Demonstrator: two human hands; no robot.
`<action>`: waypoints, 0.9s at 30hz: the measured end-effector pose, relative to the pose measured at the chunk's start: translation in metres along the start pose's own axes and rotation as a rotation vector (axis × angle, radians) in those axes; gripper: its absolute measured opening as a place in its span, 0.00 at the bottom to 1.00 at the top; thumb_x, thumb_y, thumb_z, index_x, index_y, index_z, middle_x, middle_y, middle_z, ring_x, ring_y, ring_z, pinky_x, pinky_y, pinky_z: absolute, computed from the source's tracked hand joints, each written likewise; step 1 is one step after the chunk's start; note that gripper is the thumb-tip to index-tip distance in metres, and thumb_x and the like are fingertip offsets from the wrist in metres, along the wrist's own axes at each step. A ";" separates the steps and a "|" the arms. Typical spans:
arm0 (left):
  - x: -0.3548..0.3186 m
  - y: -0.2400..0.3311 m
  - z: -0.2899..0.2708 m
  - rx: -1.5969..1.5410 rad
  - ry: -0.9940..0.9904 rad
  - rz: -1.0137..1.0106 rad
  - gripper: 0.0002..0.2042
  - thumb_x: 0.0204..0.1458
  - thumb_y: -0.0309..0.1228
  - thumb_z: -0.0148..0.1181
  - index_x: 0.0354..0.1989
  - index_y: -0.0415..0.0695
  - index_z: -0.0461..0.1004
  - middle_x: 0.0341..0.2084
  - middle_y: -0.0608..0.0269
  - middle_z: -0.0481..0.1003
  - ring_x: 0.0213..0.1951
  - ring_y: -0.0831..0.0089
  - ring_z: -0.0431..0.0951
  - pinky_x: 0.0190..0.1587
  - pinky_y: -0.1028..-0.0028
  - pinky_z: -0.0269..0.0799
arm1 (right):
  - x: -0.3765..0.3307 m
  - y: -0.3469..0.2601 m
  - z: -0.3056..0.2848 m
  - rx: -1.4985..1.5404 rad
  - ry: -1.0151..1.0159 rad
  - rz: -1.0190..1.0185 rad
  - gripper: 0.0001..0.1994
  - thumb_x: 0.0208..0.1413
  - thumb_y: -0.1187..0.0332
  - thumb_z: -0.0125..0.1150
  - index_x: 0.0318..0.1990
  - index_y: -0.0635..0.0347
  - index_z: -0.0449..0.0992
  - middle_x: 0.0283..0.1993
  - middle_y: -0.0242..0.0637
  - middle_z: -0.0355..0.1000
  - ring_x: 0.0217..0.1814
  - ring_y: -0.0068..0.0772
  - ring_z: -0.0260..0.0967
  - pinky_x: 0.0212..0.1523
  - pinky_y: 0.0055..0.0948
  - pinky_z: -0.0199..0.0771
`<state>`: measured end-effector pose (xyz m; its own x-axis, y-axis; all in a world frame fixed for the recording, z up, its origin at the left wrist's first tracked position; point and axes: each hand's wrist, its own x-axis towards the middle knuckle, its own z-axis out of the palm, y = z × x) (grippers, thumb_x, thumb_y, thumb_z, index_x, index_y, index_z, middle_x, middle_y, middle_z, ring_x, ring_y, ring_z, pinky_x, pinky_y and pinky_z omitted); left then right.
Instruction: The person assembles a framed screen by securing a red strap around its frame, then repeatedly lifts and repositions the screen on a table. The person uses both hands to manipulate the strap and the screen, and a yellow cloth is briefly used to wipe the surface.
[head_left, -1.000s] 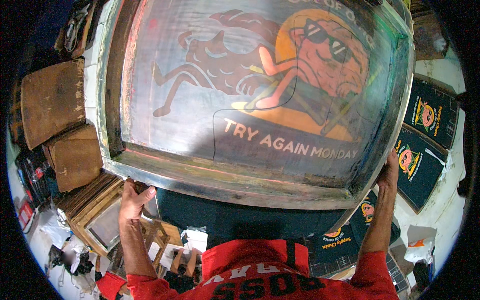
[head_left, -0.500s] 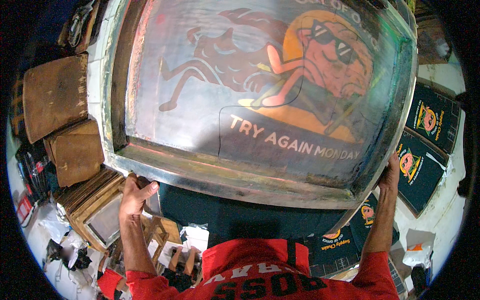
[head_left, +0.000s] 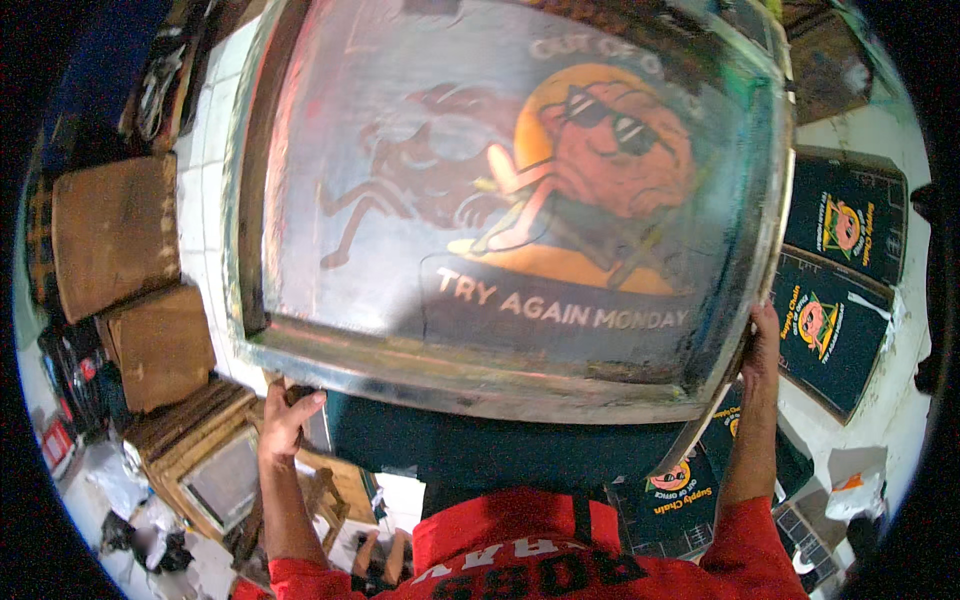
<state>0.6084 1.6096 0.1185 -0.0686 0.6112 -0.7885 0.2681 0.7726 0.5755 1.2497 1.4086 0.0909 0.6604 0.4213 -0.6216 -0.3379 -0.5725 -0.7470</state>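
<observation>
A large wooden-framed printing screen [head_left: 480,393] fills the upper middle of the head view. Its pale, translucent mesh shows a cartoon figure with sunglasses, an orange disc and lettering; a faded brown shape lies to the left. At the near left corner, my left hand [head_left: 287,418] grips the rim, thumb along the outer side. On the right side my right hand [head_left: 762,345] is closed round the edge, its fingers partly hidden. Dark cloth [head_left: 480,445] shows below the near rim, close to my body. Whether the screen touches it, I cannot tell.
Printed dark cloth panels [head_left: 845,220] lie on a pale surface at right, with another printed panel [head_left: 670,500] near my right arm. Brown boards [head_left: 115,240] and stacked wooden frames [head_left: 205,480] stand at left. Plastic bags [head_left: 145,535] lie at lower left; another person's hands [head_left: 380,560] show near the bottom.
The screen looks smaller and sits further left in view, both hands still on it. My left hand appears slightly lower and my right further left. The whole view has also shifted.
</observation>
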 end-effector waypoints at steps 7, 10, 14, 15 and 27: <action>0.001 0.002 0.000 -0.038 0.032 0.026 0.35 0.36 0.27 0.74 0.57 0.34 0.66 0.48 0.57 0.75 0.48 0.65 0.73 0.55 0.65 0.67 | -0.007 -0.010 0.012 0.130 -0.017 -0.011 0.25 0.57 0.59 0.66 0.58 0.62 0.69 0.47 0.36 0.76 0.44 0.31 0.76 0.46 0.32 0.78; 0.002 0.003 -0.006 0.019 -0.047 0.078 0.37 0.38 0.29 0.77 0.58 0.36 0.65 0.51 0.57 0.73 0.51 0.65 0.73 0.57 0.65 0.66 | -0.002 -0.015 0.006 0.132 -0.078 0.037 0.28 0.54 0.60 0.68 0.59 0.64 0.69 0.49 0.37 0.76 0.46 0.31 0.76 0.47 0.32 0.78; 0.005 0.009 -0.012 0.054 -0.110 -0.030 0.41 0.38 0.30 0.79 0.62 0.35 0.63 0.54 0.58 0.72 0.54 0.65 0.72 0.59 0.64 0.64 | 0.018 -0.029 -0.009 0.088 -0.247 0.066 0.31 0.52 0.60 0.69 0.61 0.65 0.67 0.51 0.37 0.75 0.49 0.30 0.75 0.49 0.32 0.77; 0.005 0.010 -0.013 0.049 -0.110 -0.010 0.42 0.38 0.30 0.79 0.63 0.35 0.62 0.54 0.58 0.72 0.54 0.65 0.72 0.60 0.64 0.64 | 0.025 -0.033 -0.010 0.072 -0.277 0.038 0.32 0.51 0.61 0.69 0.61 0.65 0.67 0.52 0.37 0.75 0.49 0.30 0.75 0.49 0.31 0.77; 0.008 -0.007 -0.028 0.090 -0.035 0.057 0.43 0.42 0.30 0.76 0.67 0.36 0.57 0.58 0.56 0.70 0.57 0.63 0.69 0.63 0.62 0.61 | 0.144 -0.130 0.022 0.102 -0.258 -0.148 0.31 0.61 0.48 0.61 0.62 0.63 0.67 0.55 0.37 0.73 0.53 0.28 0.73 0.54 0.31 0.74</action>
<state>0.5792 1.6135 0.1141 -0.0175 0.6458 -0.7633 0.3559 0.7175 0.5988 1.3741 1.5590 0.0931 0.5199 0.6668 -0.5339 -0.3252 -0.4234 -0.8455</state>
